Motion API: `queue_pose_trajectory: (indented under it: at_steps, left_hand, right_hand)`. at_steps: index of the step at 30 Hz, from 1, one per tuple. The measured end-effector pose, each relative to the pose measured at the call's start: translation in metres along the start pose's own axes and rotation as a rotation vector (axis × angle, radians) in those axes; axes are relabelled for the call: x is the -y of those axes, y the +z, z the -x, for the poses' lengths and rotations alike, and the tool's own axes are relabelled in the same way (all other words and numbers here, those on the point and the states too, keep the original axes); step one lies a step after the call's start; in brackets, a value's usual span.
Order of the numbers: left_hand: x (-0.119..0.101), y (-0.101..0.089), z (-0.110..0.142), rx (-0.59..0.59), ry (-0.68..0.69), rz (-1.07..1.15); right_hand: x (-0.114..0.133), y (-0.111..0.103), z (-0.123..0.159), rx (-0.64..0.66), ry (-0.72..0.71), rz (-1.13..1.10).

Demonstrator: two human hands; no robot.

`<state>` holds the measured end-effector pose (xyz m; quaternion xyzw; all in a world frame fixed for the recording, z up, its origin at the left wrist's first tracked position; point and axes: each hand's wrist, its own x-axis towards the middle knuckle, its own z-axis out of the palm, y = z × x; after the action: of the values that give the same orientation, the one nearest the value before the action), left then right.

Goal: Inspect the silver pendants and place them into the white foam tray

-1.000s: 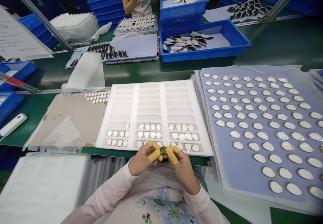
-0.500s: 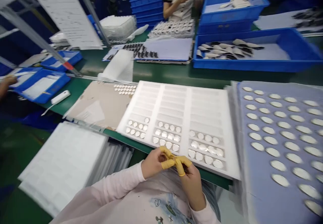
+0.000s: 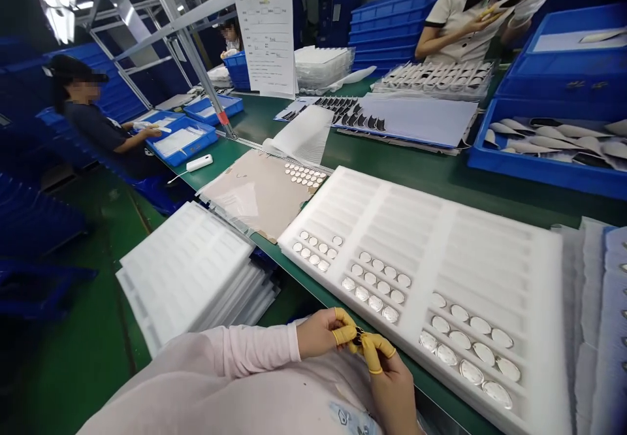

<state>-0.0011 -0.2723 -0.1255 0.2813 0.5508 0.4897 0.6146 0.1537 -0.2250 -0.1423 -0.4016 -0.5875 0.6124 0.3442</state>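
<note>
My left hand (image 3: 327, 332) and my right hand (image 3: 392, 376) meet in front of my body, with yellow finger cots on the thumbs and fingertips. Pinched between both hands is a small dark round piece (image 3: 359, 336), largely covered by the fingers. Just beyond them lies a white foam tray (image 3: 416, 209) with three columns of slots. Shiny silvery oval discs (image 3: 471, 371) fill several slots in its near rows, while the far rows hold none.
Left of the tray, a cardboard sheet (image 3: 264, 193) carries small white discs (image 3: 304, 174). Stacked foam trays (image 3: 186, 262) stand lower left. Blue bins (image 3: 548, 167) hold curved black-and-white parts at the right. Co-workers sit at the left (image 3: 93, 115) and across the table (image 3: 460, 23).
My view has swung left, bringing a seated co-worker into sight and pushing the right-hand sheet of discs mostly out. Both hands still pinch the piece, whose dark face now shows.
</note>
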Motion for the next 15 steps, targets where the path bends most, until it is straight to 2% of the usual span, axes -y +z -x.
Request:
queue_pose_trajectory:
  at_steps: [8, 12, 15]
  left_hand:
    - [0.013, -0.029, 0.015, 0.030, 0.006, -0.043]
    - [0.027, -0.039, 0.017, -0.029, 0.008, -0.124]
    - [0.038, -0.060, 0.014, -0.116, 0.008, -0.202]
  right_hand:
    - [-0.014, 0.007, -0.001, 0.131, 0.110, 0.055]
    - [-0.013, 0.013, -0.001, 0.198, 0.149, 0.114]
    - [-0.016, 0.016, -0.002, 0.237, 0.170, 0.180]
